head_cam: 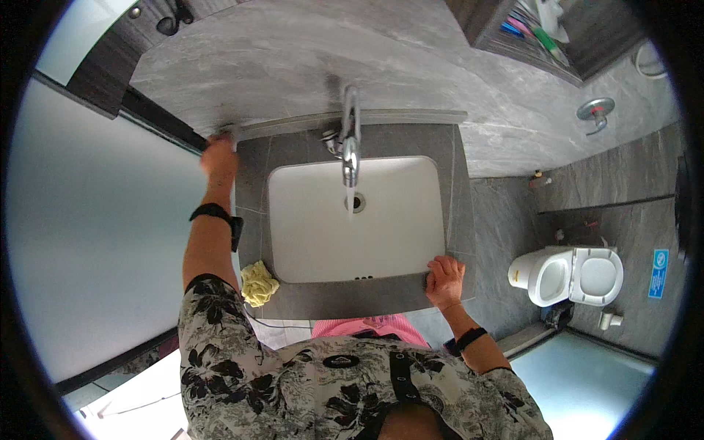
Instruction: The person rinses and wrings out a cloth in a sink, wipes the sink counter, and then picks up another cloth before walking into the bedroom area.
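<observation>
My left hand (220, 157) is reaching to the back left corner of the grey stone-look countertop (330, 301), beside the frosted panel. It is blurred, and a small object (227, 130) at its fingertips is too unclear to name. My right hand (446, 280) rests on the front right of the counter, by the basin's rim, its fingers loosely bent and no object visible in them. Between the hands lies a white rectangular sink basin (313, 231). Water runs from the chrome faucet (350, 148) towards the drain (356, 203). A crumpled yellow cloth (258, 283) sits at the counter's front left corner.
A large frosted panel (110, 220) borders the counter's left side. To the right are a white toilet (550, 280) with its lid up and a chrome wall valve (595, 114). An open wall cabinet (599, 49) holding small items juts out at the upper right.
</observation>
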Available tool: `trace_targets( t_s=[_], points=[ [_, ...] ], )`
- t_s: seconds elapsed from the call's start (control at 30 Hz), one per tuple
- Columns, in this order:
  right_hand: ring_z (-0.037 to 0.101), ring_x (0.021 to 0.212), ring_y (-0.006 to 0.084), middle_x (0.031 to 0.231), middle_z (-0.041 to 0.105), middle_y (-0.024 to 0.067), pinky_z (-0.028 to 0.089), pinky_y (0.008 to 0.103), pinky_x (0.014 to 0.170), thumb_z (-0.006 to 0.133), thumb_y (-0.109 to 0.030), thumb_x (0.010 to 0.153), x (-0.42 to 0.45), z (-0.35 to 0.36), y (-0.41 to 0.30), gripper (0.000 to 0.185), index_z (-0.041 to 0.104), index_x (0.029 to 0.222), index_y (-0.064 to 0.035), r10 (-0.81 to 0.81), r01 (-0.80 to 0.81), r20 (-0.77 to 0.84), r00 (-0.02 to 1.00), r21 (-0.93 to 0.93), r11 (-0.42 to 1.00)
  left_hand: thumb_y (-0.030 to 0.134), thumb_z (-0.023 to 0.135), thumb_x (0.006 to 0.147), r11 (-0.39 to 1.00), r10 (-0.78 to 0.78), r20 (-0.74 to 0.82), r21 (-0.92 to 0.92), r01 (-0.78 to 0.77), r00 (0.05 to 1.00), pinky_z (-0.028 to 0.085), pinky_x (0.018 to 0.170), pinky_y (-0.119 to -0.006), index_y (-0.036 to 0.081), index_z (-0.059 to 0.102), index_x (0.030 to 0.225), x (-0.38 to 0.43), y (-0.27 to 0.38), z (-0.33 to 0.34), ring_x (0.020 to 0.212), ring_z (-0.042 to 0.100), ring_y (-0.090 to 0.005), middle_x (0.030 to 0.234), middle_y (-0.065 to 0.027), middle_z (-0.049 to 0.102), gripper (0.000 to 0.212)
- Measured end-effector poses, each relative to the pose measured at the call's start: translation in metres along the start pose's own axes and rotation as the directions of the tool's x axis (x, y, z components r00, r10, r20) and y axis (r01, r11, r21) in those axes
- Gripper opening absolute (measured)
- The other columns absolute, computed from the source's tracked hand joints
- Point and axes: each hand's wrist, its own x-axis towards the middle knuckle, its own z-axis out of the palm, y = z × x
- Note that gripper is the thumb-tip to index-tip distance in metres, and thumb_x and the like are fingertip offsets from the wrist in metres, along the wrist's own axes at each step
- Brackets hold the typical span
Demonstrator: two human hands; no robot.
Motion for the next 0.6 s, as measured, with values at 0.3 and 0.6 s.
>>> trace_targets(
  t_s=[0.3,0.6],
  points=[
    [0.052,0.092,0.0253,0.094,0.056,0.0057,0.035,0.0412,0.08,0.058,-0.007,0.071,0.006,-0.002,-0.001,0.02,0.056,0.091,-0.0094,-0.066,0.067,-0.018,0.998,0.077,0.995,0.009,0.058,0.084,0.294,-0.219,-0.031,-0.955,0.036,0.975,0.051,0.074,-0.033,-0.002,0.061,0.106,-0.089,-0.05,-0.03,0.084,0.063,-0.0222,0.097,-0.0114,0.065,0.024],
    [0.052,0.105,0.0195,0.109,0.058,0.0057,0.045,0.0319,0.086,0.057,-0.017,0.09,0.079,-0.085,-0.042,0.035,0.049,0.123,-0.0111,0.166,-0.562,0.573,0.802,0.819,-0.112,0.015,0.063,0.082,-0.344,0.285,0.27,-0.867,0.361,0.92,0.047,0.075,-0.029,0.005,0.058,0.104,-0.313,0.139,-0.032,0.083,0.056,-0.0134,0.086,-0.0008,0.057,0.024]
  ],
)
